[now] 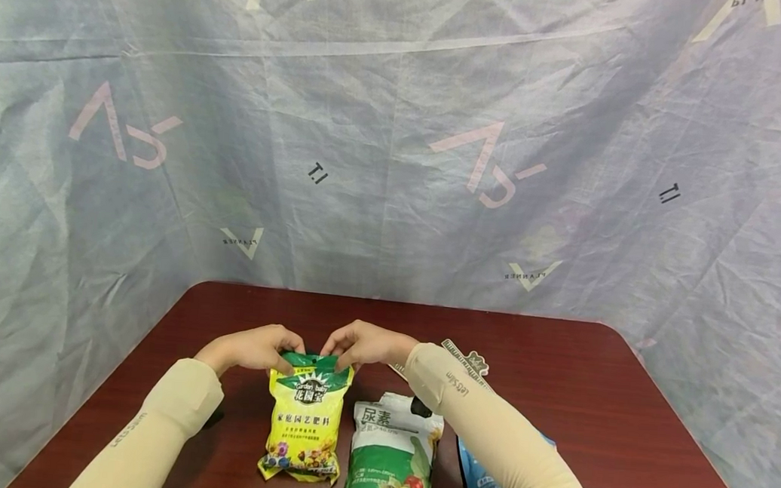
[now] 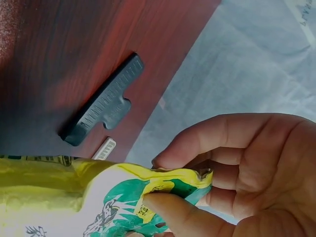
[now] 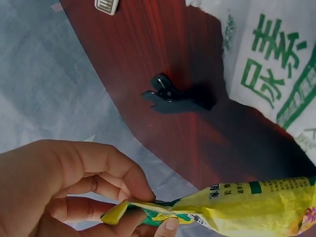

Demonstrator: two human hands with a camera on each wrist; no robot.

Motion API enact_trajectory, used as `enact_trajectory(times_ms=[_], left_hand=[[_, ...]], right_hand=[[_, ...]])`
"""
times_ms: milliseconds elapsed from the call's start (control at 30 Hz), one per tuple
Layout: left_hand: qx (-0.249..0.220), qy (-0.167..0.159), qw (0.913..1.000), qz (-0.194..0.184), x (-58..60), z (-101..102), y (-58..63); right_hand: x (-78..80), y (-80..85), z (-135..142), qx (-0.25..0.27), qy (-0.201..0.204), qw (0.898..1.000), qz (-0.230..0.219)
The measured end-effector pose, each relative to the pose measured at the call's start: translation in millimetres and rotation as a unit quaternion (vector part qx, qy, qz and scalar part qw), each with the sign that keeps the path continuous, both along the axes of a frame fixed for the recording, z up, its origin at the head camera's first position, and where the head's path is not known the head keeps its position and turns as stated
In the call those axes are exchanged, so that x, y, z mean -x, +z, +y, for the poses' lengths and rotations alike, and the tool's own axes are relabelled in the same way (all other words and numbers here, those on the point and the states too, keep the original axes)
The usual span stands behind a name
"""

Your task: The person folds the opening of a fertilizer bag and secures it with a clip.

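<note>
Both hands pinch the top edge of a yellow fertilizer bag [image 1: 306, 419] with a green header. The left hand [image 1: 257, 348] has its thumb on the printed front at the left corner, fingers behind. At the right corner, the right hand [image 1: 366, 346] holds the edge in the same way. Between them the green header strip stays in view. The left wrist view shows the bag's rim [image 2: 195, 175] between thumb and fingers. In the right wrist view a yellow corner [image 3: 114, 213] of the rim sticks out past the fingers.
Right of the yellow bag lies a white and green bag [image 1: 389, 456], then a blue bag [image 1: 482, 485] partly behind the right sleeve. A black clip [image 2: 106, 101] and another black clip [image 3: 173, 96] lie on the dark red table [image 1: 527, 337]. A ruler-like strip [image 1: 467, 363] lies behind the right wrist.
</note>
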State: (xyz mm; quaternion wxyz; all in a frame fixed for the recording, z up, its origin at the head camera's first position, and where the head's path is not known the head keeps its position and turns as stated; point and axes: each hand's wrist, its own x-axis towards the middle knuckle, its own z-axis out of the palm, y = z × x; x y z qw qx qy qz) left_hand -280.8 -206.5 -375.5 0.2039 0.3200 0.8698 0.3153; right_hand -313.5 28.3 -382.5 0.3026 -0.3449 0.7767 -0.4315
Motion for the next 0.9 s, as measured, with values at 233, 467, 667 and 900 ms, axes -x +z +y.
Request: enact_trajectory(times_ms=[233,467,667,900], left_hand=[[-0.017,-0.002,0.9999,0.001,0.7,-1.9,1.0],[-0.036,0.003,0.9993,-0.003,1.3,-4.2,2.0],[-0.046,0.002,0.999,-0.001,1.9,-5.2,4.0],[-0.05,-0.004,0.9987,0.004,0.9,-5.5,6.6]], right_hand=[[2.3,3.2,0.6,0.004,0.0,1.0,-0.003],[3.9,6.7,1.6,0.013,-0.001,1.0,0.007],[4.2,10.4,3.9,0.012,0.001,1.0,0.019],[4.3,12.8,6.2,0.019,0.007,1.0,0.021]])
